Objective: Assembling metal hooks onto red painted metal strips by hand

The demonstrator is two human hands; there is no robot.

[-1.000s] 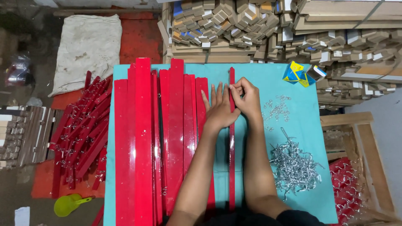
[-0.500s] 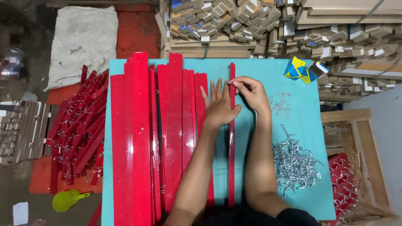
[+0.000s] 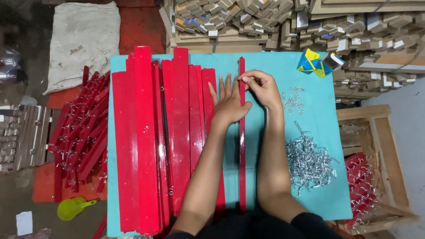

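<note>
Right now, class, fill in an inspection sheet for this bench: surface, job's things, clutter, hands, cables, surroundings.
Surface: turquoise table top, mostly covered.
Job's things: thin red glossy strip lying lengthwise; stack of wider red glossy strips beside it.
Clutter: pile of silver metal hooks; scatter of small silver rings; yellow-and-blue small boxes.
Hands: left hand flat, open, against the thin strip; right hand pinching at the strip's upper part; what it pinches is too small to tell.
Cables: nothing seen.
Surroundings: stacked wooden blocks; grey cloth sack; wooden crate; lime plastic scoop.
</note>
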